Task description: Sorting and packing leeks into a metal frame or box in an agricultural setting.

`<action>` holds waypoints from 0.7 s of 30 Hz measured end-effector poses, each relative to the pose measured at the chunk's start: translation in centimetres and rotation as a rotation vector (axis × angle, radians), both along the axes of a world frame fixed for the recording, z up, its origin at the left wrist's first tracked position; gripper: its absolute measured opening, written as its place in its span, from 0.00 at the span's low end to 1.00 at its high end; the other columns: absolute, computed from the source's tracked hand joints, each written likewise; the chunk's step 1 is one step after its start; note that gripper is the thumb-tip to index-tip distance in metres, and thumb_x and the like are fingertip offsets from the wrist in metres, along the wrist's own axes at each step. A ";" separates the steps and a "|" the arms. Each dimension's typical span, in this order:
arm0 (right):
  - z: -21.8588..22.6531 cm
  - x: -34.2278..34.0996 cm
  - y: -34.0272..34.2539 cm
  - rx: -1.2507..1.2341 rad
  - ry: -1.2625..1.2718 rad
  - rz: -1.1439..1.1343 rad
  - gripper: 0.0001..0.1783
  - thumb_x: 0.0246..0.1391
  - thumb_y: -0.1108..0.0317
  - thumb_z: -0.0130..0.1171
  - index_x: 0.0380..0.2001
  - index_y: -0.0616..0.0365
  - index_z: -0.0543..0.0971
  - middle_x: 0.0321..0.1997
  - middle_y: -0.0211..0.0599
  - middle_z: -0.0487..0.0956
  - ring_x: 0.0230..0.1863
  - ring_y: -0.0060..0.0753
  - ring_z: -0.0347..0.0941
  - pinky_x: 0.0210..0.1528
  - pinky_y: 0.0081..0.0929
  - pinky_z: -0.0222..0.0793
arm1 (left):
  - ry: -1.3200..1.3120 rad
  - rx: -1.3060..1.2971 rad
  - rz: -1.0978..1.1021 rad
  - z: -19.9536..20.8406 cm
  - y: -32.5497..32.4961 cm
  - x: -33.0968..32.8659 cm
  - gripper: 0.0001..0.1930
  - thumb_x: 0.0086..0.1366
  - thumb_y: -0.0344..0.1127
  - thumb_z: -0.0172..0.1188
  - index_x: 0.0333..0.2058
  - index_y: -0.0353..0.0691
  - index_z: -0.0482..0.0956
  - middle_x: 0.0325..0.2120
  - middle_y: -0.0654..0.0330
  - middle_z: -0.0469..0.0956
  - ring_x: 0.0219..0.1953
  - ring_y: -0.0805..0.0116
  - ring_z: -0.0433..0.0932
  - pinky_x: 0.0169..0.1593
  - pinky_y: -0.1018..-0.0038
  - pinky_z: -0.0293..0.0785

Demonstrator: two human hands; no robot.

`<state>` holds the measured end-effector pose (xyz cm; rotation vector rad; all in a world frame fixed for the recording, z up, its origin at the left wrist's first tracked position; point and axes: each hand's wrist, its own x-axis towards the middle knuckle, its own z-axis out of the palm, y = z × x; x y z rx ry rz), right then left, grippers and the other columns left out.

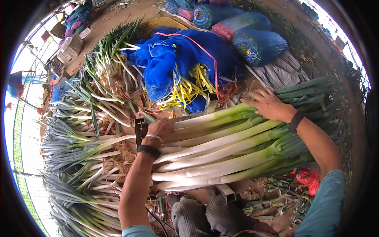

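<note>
A stack of long leeks [221, 152] lies crosswise before me on a metal frame [139, 132], white ends left and green leaves right. My left hand [161, 129] is closed around the white end of the farthest leek [197, 121]; its fingertips are partly hidden. Over the far side of the stack, my right hand [270, 104] rests palm down with its fingers spread, touching the leeks where white turns to green. Dark bands circle both wrists.
Untrimmed leeks with roots [79, 158] are heaped along the left. Beyond the frame lie blue netting [189, 51] and yellow strips [193, 89]. Filled blue net bags [260, 45] stand farther back. Leaf scraps [272, 197] and a red plastic bag [308, 177] are at the lower right.
</note>
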<state>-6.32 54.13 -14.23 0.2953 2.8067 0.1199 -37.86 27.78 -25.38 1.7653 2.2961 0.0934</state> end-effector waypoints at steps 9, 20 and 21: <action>-2.5 -1.0 0.5 -0.001 -0.041 0.004 0.40 0.55 0.60 0.57 0.68 0.36 0.53 0.63 0.39 0.63 0.62 0.46 0.58 0.62 0.53 0.48 | 0.117 -0.215 0.163 -2.1 -2.5 -1.6 0.11 0.62 0.42 0.52 0.35 0.44 0.80 0.35 0.52 0.81 0.39 0.54 0.81 0.42 0.60 0.76; 0.1 -0.7 -0.5 0.040 0.015 -0.038 0.40 0.52 0.60 0.59 0.67 0.36 0.56 0.66 0.38 0.60 0.67 0.45 0.52 0.69 0.57 0.34 | -0.219 0.354 0.000 3.4 -9.6 6.4 0.19 0.58 0.42 0.62 0.47 0.45 0.75 0.40 0.56 0.78 0.43 0.52 0.77 0.42 0.60 0.74; 0.9 -0.4 -1.2 0.042 0.008 -0.043 0.40 0.52 0.60 0.59 0.67 0.36 0.56 0.66 0.38 0.60 0.67 0.45 0.52 0.69 0.57 0.34 | -0.227 0.355 -0.004 3.9 -9.7 6.6 0.19 0.58 0.42 0.62 0.47 0.45 0.75 0.40 0.56 0.78 0.43 0.52 0.77 0.42 0.60 0.74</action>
